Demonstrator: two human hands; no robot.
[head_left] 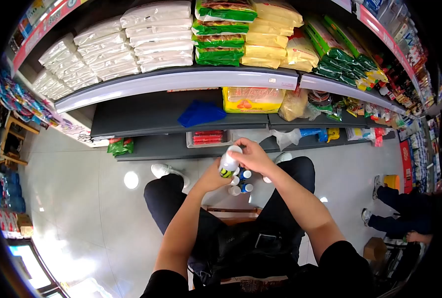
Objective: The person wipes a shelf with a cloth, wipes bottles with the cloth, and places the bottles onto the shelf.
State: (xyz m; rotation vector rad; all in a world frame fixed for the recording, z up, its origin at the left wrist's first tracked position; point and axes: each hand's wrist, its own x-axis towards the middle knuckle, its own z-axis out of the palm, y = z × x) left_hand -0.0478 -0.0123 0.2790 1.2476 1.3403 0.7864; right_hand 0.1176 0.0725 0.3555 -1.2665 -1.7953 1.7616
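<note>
Between my knees, my left hand (213,178) is wrapped round the lower part of a white bottle (227,161) with a yellow-green and black label. The fingers of my right hand (253,158) are on the bottle's upper part, near its white top. Several small bottles with white caps and blue labels (245,187) stand below and behind my hands, partly hidden by them.
Ahead is a shelf (176,79) stacked with white packs (161,37), green packs (223,30) and yellow packs (265,35). A blue cloth (201,113) and a tray of red packets (208,138) lie lower. At right are another person's legs (392,223).
</note>
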